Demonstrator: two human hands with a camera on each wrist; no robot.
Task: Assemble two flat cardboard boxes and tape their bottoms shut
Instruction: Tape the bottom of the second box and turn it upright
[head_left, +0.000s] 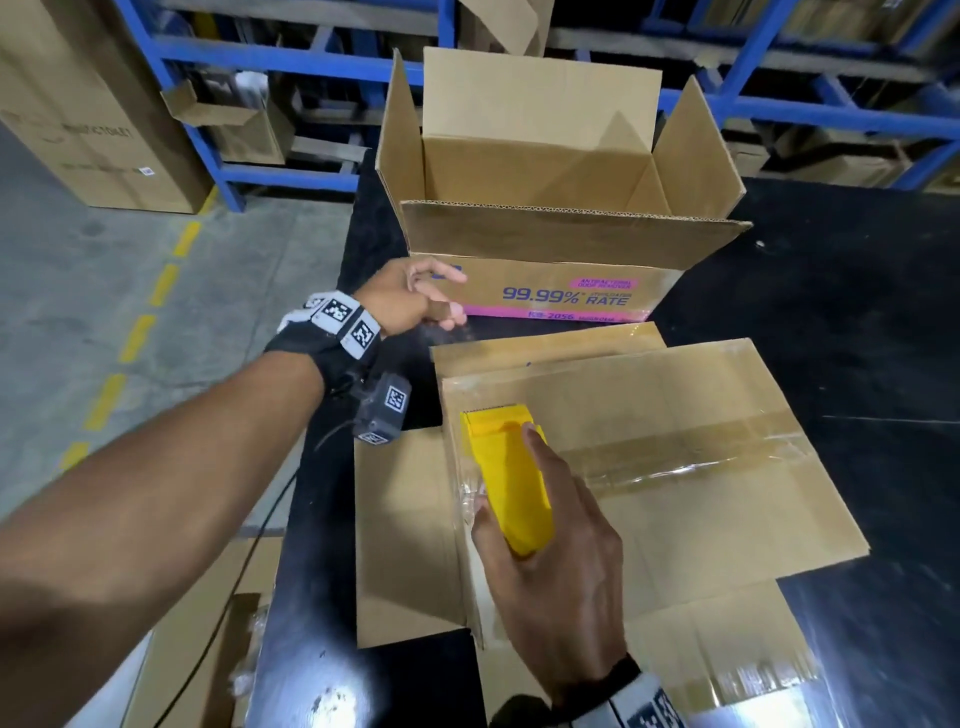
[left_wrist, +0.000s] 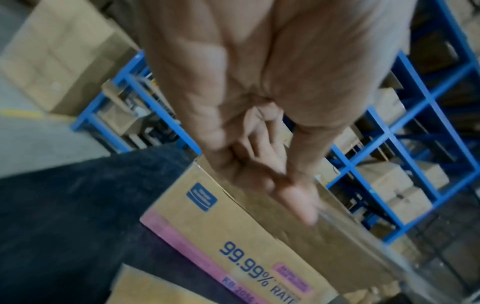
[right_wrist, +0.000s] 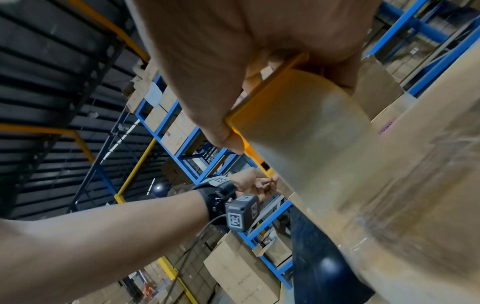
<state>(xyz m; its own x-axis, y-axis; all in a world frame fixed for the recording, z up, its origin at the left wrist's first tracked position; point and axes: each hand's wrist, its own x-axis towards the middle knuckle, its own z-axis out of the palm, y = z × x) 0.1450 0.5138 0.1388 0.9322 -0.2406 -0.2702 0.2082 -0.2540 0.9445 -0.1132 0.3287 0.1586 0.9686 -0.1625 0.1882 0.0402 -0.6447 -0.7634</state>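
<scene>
An upright open box (head_left: 561, 291) printed "99.99% RATE" stands at the back of the black table (head_left: 841, 322). In front of it a second box (head_left: 675, 519) lies bottom up, with clear tape (head_left: 691, 452) along its closed seam. My right hand (head_left: 550, 545) grips a yellow tape dispenser (head_left: 511, 483) at the seam's left end; the right wrist view shows the roll (right_wrist: 298, 127) under my fingers. My left hand (head_left: 447, 306) hovers by the printed box's lower left corner. Its thumb and fingers (left_wrist: 298, 197) pinch what looks like a strand of clear tape (left_wrist: 369, 242).
Blue shelving (head_left: 291, 57) loaded with cartons runs behind the table. A tall carton (head_left: 93, 104) stands on the concrete floor at the left, beside a dashed yellow line (head_left: 135, 338). Flat cardboard (head_left: 208, 654) leans at the table's near left corner.
</scene>
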